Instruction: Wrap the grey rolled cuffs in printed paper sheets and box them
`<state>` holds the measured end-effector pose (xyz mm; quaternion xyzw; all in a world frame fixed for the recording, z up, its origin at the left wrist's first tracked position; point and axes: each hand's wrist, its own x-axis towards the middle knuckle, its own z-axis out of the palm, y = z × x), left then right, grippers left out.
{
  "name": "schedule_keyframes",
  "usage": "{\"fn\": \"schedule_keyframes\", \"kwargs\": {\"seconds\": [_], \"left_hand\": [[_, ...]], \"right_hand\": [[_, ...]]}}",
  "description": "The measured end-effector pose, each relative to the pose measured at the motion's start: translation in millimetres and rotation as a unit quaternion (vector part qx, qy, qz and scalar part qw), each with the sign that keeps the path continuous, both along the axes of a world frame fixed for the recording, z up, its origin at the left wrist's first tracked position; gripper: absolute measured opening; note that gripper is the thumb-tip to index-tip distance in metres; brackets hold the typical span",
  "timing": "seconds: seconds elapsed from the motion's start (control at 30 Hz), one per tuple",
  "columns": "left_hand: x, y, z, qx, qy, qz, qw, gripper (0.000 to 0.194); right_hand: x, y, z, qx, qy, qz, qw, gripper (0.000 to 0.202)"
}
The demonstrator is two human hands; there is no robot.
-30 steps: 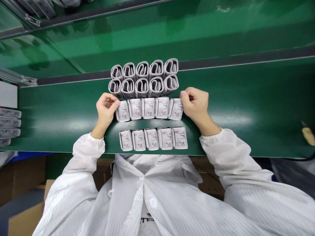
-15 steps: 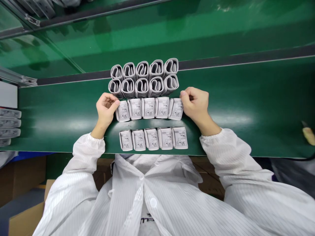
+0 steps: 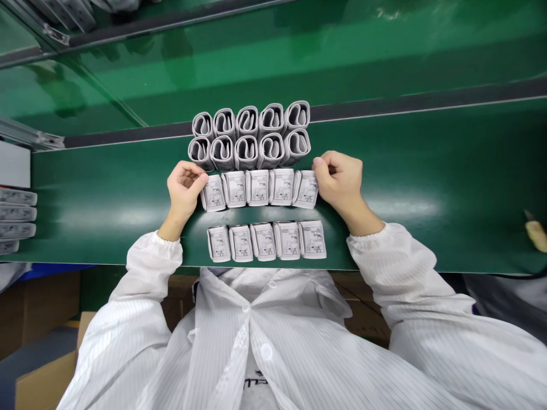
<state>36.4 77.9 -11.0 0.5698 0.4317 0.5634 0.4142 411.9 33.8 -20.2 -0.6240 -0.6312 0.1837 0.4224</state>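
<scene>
Rolled grey-white cuffs, which look like blood-pressure cuffs, lie in rows on the green worktop (image 3: 410, 171). My left hand (image 3: 184, 183) has its fingers curled, thumb and fingertip at the upper left corner of the leftmost cuff (image 3: 213, 193) in the middle row. At the other end, my closed right hand (image 3: 339, 179) has thumb and finger against the rightmost cuff (image 3: 306, 190). Between them sit more cuffs (image 3: 257, 188), printed faces up. A nearer row of cuffs (image 3: 262, 242) lies by the front edge. Behind, two rows of cuffs (image 3: 247, 149) stand with coiled ends showing.
Stacked grey pieces (image 3: 17, 214) and a white box (image 3: 14, 164) are at the left edge. A tool with a yellowish handle (image 3: 535, 234) lies at the far right. A dark rail (image 3: 384, 107) runs behind the worktop. An open cardboard box (image 3: 45, 381) stands below left.
</scene>
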Motion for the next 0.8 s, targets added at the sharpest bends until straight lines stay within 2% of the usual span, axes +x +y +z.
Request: {"fn": "schedule_keyframes", "kwargs": {"seconds": [0.8], "left_hand": [[-0.9,0.1,-2.5,0.006,-0.001,-0.002,1.000,0.050]], "right_hand": [[1.9,-0.7,-1.7,0.006,0.004,0.013,1.000,0.053]]}}
